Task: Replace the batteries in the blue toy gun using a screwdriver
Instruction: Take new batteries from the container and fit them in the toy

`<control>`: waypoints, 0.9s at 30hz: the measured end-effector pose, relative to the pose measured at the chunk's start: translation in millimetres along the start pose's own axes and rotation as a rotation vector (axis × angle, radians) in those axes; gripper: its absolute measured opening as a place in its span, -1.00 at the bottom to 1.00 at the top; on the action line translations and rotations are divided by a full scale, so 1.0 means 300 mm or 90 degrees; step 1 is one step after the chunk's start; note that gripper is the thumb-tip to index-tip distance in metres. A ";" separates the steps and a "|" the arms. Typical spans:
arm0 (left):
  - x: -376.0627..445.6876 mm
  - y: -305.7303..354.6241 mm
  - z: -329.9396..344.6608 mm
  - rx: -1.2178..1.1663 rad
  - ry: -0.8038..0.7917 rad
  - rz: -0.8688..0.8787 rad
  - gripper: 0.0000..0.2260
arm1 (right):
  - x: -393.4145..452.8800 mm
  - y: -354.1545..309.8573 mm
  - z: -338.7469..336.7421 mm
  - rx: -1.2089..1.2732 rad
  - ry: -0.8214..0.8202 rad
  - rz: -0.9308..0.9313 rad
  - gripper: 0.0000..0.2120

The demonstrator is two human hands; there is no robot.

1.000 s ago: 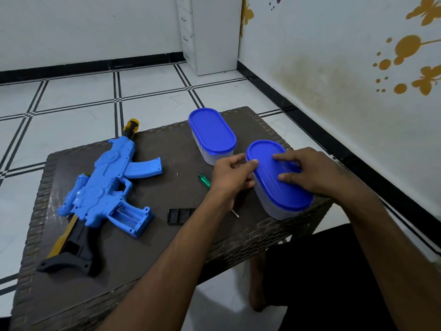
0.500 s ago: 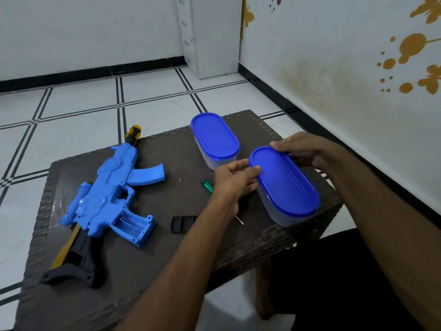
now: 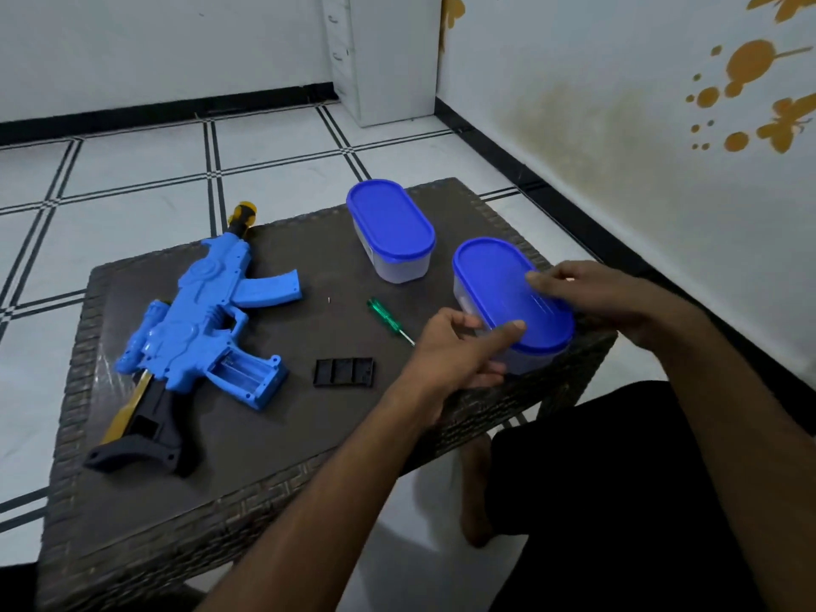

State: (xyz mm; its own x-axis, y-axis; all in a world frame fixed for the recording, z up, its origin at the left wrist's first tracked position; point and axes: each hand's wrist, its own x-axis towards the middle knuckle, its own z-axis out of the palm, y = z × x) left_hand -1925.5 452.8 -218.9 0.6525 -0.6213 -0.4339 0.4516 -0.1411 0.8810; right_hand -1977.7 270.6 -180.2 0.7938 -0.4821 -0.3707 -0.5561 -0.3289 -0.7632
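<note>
The blue toy gun (image 3: 207,322) lies on the left of the dark table (image 3: 282,439), its battery compartment (image 3: 245,373) uncovered. The black battery cover (image 3: 344,372) lies to the right of it, and a green-handled screwdriver (image 3: 388,320) and a tiny screw (image 3: 329,299) rest mid-table. My left hand (image 3: 459,351) grips the near end of a clear container with a blue lid (image 3: 503,289) at the table's right edge. My right hand (image 3: 591,298) holds that lid from the right, fingers over its top.
A second identical blue-lidded container (image 3: 391,229) stands at the back of the table. The white tiled floor (image 3: 132,178) surrounds the table, a white cabinet (image 3: 388,55) stands in the far corner, and a wall (image 3: 640,103) runs close on the right.
My left hand slid from the container's far-left side to its near end. My right hand moved from the lid's far end to its right side. The screwdriver is now uncovered.
</note>
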 end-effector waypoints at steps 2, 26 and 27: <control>-0.009 -0.006 0.012 -0.033 -0.009 -0.003 -0.60 | -0.068 0.022 -0.025 0.058 -0.053 0.020 -0.70; 0.001 0.048 -0.035 0.044 0.113 0.086 -0.75 | 0.066 -0.004 -0.019 0.131 0.051 0.037 -0.67; 0.002 0.056 -0.058 0.061 0.130 0.107 -0.79 | 0.089 -0.021 -0.017 0.119 0.065 0.026 -0.73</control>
State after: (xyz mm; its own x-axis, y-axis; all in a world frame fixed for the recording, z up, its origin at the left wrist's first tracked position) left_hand -1907.0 463.4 -207.8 0.8268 -0.4756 -0.3003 0.2728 -0.1278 0.9535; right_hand -1954.3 255.8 -182.5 0.7369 -0.5752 -0.3552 -0.5249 -0.1557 -0.8368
